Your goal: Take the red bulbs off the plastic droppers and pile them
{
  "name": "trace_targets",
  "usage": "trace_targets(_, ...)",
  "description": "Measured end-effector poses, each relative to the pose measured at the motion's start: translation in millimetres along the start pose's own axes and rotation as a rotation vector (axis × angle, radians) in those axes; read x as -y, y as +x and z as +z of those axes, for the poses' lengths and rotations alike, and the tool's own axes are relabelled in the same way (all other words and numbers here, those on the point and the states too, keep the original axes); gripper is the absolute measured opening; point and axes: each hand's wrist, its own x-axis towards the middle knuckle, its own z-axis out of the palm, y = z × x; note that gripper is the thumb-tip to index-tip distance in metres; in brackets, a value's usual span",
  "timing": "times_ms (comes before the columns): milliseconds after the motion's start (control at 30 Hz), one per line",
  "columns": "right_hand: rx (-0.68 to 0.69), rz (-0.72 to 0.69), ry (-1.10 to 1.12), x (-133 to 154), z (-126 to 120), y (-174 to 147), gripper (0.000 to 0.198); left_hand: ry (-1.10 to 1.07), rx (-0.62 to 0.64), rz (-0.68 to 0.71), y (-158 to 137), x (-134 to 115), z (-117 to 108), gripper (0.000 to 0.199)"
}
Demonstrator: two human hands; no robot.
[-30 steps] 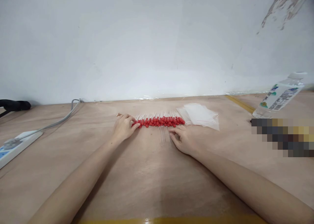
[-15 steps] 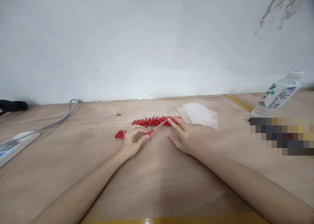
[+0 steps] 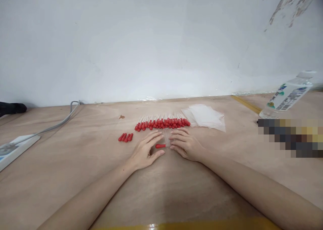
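Red-bulbed dropper (image 3: 160, 146) between left hand (image 3: 146, 151) and right hand (image 3: 187, 146).
Lies on the near side of the dropper row (image 3: 164, 123), bulb within the left's wide thumb-to-finger gap, clear stem reaching the right's fingertips (image 3: 172, 143); hold there impossible to tell.

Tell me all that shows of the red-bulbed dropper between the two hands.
The dropper has a red, rubbery-looking bulb, rounded at its left end and narrowing rightward to a thin clear stem. It is roughly level, crosswise in view. The right hand hides the stem's far end; the left hand is open around the bulb, contact unclear.
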Motion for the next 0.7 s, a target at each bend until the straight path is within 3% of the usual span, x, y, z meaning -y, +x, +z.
trace_targets(200, 0.011, 0.040, 0.037, 4, 1, 0, 0.014, 0.082, -0.035, 0.134, 3, 1, 14, 0.019)
trace_targets(533, 0.059, 0.045, 0.097, 4, 7, -2, 0.024, 0.084, -0.106, 0.185, 4, 1, 17, 0.025)
trace_targets(700, 0.016, 0.044, 0.149, 3, 10, -4, 0.024, 0.098, -0.138, 0.248, 6, 0, 19, 0.021)
